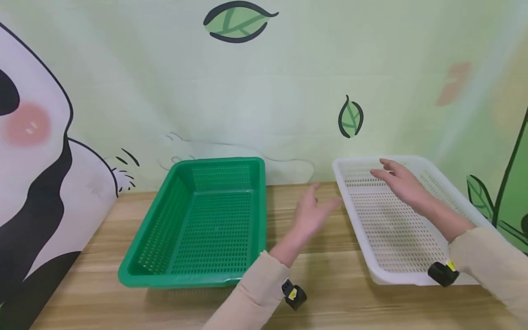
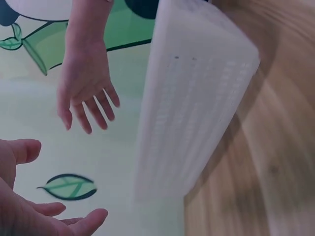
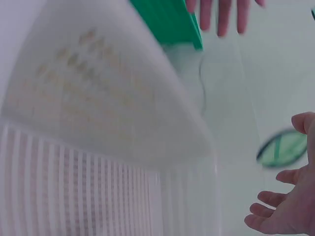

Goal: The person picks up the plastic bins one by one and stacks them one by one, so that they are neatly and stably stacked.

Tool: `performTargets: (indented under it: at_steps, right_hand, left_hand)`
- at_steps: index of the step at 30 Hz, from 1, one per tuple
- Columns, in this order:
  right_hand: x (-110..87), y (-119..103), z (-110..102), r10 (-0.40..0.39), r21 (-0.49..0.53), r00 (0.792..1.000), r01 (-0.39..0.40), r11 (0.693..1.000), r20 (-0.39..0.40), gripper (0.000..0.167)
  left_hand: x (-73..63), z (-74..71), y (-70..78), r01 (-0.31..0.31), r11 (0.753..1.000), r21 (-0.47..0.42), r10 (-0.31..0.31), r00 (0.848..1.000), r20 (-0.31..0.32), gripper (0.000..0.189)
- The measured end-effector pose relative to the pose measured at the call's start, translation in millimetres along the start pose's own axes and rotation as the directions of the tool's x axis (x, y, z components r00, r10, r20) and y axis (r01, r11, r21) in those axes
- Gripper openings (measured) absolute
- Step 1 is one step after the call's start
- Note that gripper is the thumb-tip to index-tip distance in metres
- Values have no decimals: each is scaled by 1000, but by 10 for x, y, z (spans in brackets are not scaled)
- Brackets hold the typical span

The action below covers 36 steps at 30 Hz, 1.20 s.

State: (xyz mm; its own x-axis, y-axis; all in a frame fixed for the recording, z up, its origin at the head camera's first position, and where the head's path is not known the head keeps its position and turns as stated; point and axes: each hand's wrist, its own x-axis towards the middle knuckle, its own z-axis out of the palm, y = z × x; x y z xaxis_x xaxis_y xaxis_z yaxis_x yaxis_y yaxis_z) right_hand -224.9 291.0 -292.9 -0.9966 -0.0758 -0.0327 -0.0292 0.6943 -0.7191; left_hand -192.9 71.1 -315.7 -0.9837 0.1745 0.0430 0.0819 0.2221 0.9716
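Observation:
A green plastic basket (image 1: 260, 220) with slotted walls stands on the left of the table, nothing in it. On the right is a white plastic basket (image 1: 354, 220) of similar shape, also without contents. My left hand (image 1: 310, 214) hovers between the two baskets, fingers spread and thumb apart, holding nothing. Above the white basket is my right hand (image 1: 402, 183), its fingers loosely extended and nothing in its grasp. In the left wrist view the right hand (image 2: 88, 83) hangs with fingers spread, to the left of the white basket's outer wall (image 2: 192, 108).
The wooden table (image 1: 330, 298) runs beneath both baskets. Behind it hangs a pale green cloth backdrop (image 1: 288, 91) printed with leaves and a large panda figure (image 1: 41, 183) at the left. Small black wrist cameras sit at both sleeve cuffs.

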Motion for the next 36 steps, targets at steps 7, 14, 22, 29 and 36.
performTargets:
  at_steps: [7, 14, 22, 29, 36]
  right_hand:
    - [-72, 541, -371, 44, -29, 997, -47, 998, -71, 83]
    - [-172, 1115, -668, 117, -91, 981, -132, 987, -155, 89]
    - [-406, 1295, -752, 147, -160, 970, -179, 971, -195, 87]
    - [-461, 1652, -758, 184, -193, 969, -214, 957, -163, 89]
    - [-503, 1766, -678, 150, -153, 970, -181, 972, -193, 76]
  left_hand:
    - [-21, 273, -109, 48, 999, -16, -48, 998, 31, 66]
    - [-43, 442, -227, 68, 998, 11, -69, 996, 59, 66]
    - [-63, 575, -360, 80, 997, 24, -81, 995, 53, 72]
    - [-89, 658, -436, 79, 997, 19, -80, 994, 77, 65]
    - [-84, 697, -482, 56, 998, -35, -52, 995, 91, 61]
